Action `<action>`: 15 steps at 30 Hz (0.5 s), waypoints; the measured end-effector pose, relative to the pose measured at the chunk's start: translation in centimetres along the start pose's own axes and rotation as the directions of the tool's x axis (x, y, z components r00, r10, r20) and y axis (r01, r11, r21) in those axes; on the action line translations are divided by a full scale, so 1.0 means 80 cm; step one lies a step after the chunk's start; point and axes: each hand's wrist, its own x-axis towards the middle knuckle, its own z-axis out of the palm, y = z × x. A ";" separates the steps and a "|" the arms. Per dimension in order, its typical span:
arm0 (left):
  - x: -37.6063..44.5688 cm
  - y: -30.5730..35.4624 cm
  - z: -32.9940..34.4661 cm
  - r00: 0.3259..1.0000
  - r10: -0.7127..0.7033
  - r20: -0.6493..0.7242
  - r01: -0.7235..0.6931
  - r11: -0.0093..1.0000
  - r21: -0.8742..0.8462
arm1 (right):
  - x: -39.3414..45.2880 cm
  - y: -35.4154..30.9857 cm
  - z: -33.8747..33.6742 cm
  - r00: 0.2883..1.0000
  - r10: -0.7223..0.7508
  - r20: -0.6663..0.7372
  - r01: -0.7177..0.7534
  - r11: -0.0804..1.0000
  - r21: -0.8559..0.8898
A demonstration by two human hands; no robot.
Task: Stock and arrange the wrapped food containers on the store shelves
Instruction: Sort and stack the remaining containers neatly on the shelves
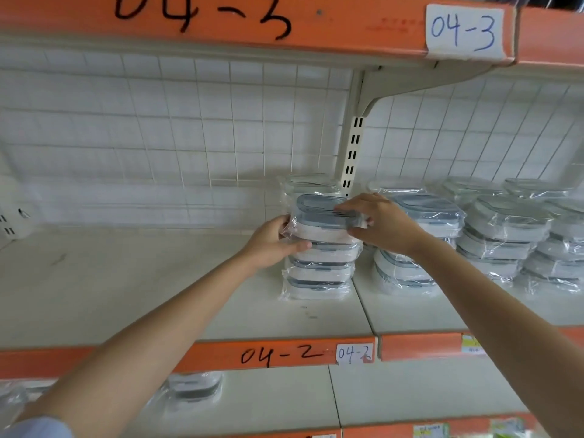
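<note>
You have both hands on the top wrapped container [322, 218], a clear tub with a grey-blue lid in loose plastic film, which sits on the stack [319, 267] of like containers standing on the shelf [126, 279] marked 04-2. Your left hand [273, 243] holds its left end, thumb curled along the front edge below it, so that grip is clamped on the container. Your right hand [380, 224] holds the right end, fingers laid over the lid and thumb under the side, clamped on it too. Behind the stack stands another wrapped container [311, 183] against the white wire grid back [189, 121]. To the right of the slotted upright [352, 153] more stacks of wrapped containers [505, 235] fill the next bay. On the shelf below, one more wrapped container [194, 387] lies near the left.
</note>
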 end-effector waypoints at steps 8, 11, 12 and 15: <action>-0.001 -0.013 0.008 0.995 0.010 -0.102 0.007 0.986 0.168 | 0.001 -0.003 0.001 0.999 0.035 0.002 -0.035 0.999 -0.033; -0.007 -0.025 0.014 0.992 -0.102 -0.068 0.113 0.978 0.175 | -0.003 -0.002 0.007 0.997 0.066 0.037 -0.064 0.997 -0.049; -0.009 -0.028 0.018 0.989 -0.133 -0.067 0.142 0.978 0.151 | -0.005 -0.003 0.009 0.996 0.076 0.051 -0.073 0.996 -0.052; -0.015 -0.030 0.024 0.987 -0.129 -0.095 0.143 0.977 0.156 | -0.007 -0.002 0.009 0.996 0.082 0.035 -0.080 0.995 -0.057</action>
